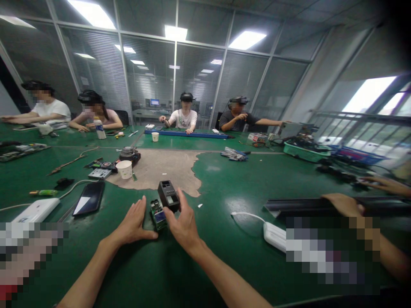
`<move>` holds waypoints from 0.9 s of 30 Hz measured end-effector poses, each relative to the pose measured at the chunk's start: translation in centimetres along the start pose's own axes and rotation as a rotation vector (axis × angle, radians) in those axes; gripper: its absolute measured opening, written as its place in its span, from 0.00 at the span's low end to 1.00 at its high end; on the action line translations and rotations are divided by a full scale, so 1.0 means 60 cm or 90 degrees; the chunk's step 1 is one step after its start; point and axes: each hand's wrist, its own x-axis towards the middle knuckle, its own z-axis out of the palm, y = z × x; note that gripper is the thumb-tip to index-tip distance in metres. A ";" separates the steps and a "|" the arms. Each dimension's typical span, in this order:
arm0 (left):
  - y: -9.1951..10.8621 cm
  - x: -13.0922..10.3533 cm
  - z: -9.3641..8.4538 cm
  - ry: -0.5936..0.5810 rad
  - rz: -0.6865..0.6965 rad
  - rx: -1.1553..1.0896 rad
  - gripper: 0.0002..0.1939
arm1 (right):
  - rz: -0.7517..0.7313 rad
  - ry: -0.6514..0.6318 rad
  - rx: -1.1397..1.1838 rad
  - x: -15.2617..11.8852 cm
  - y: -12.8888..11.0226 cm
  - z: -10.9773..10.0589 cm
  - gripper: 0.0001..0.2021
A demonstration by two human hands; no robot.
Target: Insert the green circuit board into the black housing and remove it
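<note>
My right hand (184, 220) is closed on a black plastic housing (168, 194) with rectangular cut-outs, which it holds tilted just above the table. Below and to the left of the housing is a green circuit board (157, 216) with a small bluish display. The board's right edge lies close to my right thumb; whether they touch I cannot tell. My left hand (136, 220) rests on the green table to the left of the board, its fingers stretched out and its thumb pointing toward the board's lower end. Nothing is in the left hand.
A phone (89, 199) and a white power strip (37, 210) lie at the left. Beyond my hands stands a paper cup (124, 169) beside electronic parts. A white charger-like block (275, 236) with a cable lies right, near another person's arm (345, 205). Several people sit across the table.
</note>
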 end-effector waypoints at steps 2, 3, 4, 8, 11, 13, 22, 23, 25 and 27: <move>0.004 0.001 -0.003 -0.002 -0.011 -0.004 0.73 | 0.017 0.010 -0.017 0.000 0.013 -0.012 0.35; 0.007 0.001 -0.005 -0.007 -0.016 -0.004 0.73 | 0.026 0.013 -0.029 -0.002 0.021 -0.016 0.35; 0.009 0.002 -0.006 -0.013 -0.021 -0.003 0.73 | 0.034 0.015 -0.042 -0.005 0.029 -0.020 0.35; 0.013 0.002 -0.010 -0.022 -0.023 -0.001 0.73 | 0.051 0.025 -0.090 -0.021 0.056 -0.026 0.34; 0.010 0.003 -0.009 -0.026 -0.016 0.007 0.73 | 0.064 0.019 -0.115 -0.031 0.069 -0.025 0.35; 0.006 0.003 -0.006 -0.027 -0.014 0.010 0.73 | 0.075 0.011 -0.127 -0.036 0.077 -0.023 0.36; 0.003 -0.001 0.000 0.013 0.011 0.005 0.71 | 0.038 0.005 -0.163 -0.057 0.102 -0.016 0.41; 0.003 -0.001 0.000 0.015 0.011 0.005 0.72 | 0.028 0.014 -0.160 -0.057 0.103 -0.016 0.41; 0.002 -0.001 0.000 0.017 0.011 0.001 0.71 | 0.016 0.031 -0.155 -0.056 0.102 -0.016 0.41; 0.001 -0.001 0.000 0.013 0.012 -0.002 0.70 | 0.016 0.033 -0.153 -0.055 0.103 -0.016 0.40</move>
